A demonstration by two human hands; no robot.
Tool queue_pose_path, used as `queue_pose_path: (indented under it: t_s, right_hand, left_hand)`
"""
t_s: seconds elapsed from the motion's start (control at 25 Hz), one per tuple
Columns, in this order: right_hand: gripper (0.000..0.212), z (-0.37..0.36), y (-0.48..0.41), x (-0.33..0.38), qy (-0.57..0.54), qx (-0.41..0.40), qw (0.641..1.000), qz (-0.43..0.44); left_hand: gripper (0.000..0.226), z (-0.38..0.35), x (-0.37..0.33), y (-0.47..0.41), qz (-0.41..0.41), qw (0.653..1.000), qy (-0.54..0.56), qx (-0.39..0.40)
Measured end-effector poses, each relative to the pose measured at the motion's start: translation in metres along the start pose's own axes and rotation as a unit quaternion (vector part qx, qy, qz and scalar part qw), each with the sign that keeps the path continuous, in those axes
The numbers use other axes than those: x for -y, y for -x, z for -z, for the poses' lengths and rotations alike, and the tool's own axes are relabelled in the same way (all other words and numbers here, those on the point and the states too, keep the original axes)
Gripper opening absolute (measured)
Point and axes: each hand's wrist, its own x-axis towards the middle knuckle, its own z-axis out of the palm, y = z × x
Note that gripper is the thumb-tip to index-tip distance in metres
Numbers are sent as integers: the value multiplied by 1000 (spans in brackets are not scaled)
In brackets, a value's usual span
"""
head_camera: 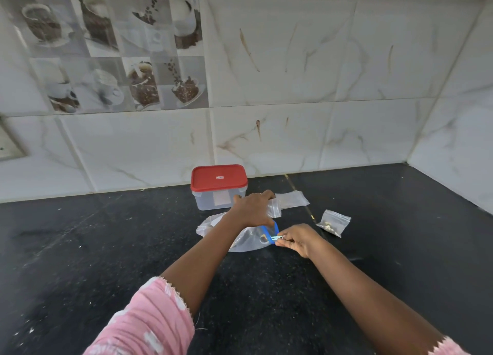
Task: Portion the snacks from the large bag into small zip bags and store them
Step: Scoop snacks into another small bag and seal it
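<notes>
A large clear bag (241, 241) with a blue zip edge lies on the black counter (106, 248). My right hand (296, 240) pinches the blue slider at the bag's mouth. My left hand (253, 208) is just above the bag and holds a small clear zip bag (274, 208). Another small zip bag (333, 222) with pale snacks in it lies to the right. More clear small bags (292, 198) lie flat behind my left hand.
A clear plastic box with a red lid (218, 185) stands against the tiled wall behind the bags. The wall turns a corner at the far right. A wall socket plate (10, 144) is at the left edge.
</notes>
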Motion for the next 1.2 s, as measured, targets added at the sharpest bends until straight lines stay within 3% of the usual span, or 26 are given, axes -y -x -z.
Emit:
queue_pose_path:
  t_s: [0.4, 0.6, 0.84, 1.04, 1.12, 1.2]
  right_hand:
    - [30, 35, 20, 8, 12, -29, 999, 37]
    - [30, 58, 32, 37, 1, -44, 997, 68]
    - [31, 56, 65, 101, -46, 6, 989, 141]
    - [28, 21, 72, 114, 56, 5, 986, 158]
    - [26, 10, 68, 110, 191, -38, 952, 234]
    - [27, 3, 66, 105, 336, -87, 869, 352]
  left_hand:
    - [76, -8, 2, 7, 26, 994, 97, -41]
    - [71, -10, 3, 3, 56, 968, 224, -104]
    - [86, -11, 3, -5, 75, 942, 314, -96]
    - [86, -9, -1, -14, 65, 937, 326, -111]
    - [85, -7, 0, -17, 62, 933, 333, -119]
    - [82, -5, 1, -19, 59, 926, 351, -127]
